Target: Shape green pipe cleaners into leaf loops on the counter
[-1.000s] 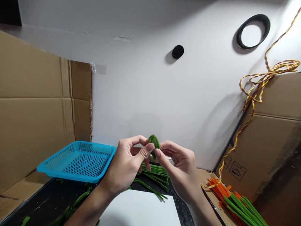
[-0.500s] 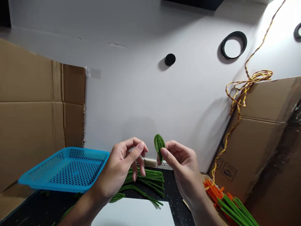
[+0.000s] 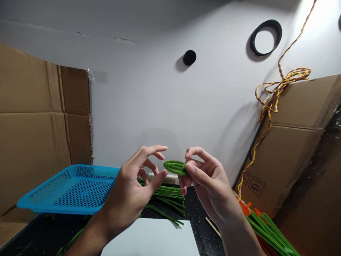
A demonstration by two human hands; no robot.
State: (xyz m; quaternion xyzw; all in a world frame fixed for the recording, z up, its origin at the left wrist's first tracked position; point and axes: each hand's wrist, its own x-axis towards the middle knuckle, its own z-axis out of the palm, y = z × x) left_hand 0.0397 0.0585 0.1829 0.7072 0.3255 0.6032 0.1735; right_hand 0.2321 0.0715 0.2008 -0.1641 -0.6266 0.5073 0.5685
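Between the thumb and fingers of my right hand [image 3: 210, 181] is a leaf shape bent from green pipe cleaner [image 3: 174, 166], lying level with its tip toward the left. My left hand [image 3: 141, 177] is close by, thumb and fingers spread apart around that tip, with a small gap and nothing held. Beneath the hands, a bundle of green pipe cleaners [image 3: 170, 196] lies on the black table, a few ends reaching over a white sheet [image 3: 151, 236]. My left hand hides part of the bundle.
A blue perforated basket [image 3: 32, 203] stands at the left beside a cardboard panel [image 3: 29, 142]. Orange and green pipe cleaners [image 3: 271, 231] lie at the right, near a cardboard box [image 3: 295, 149] with a twisted yellow cord [image 3: 257, 149]. A thin wooden stick [image 3: 213, 227] lies by my right wrist.
The leaf shape has turned from upright to level, its tip now pointing left. My left hand has opened its fingers wider near it. The camera view has shifted slightly.
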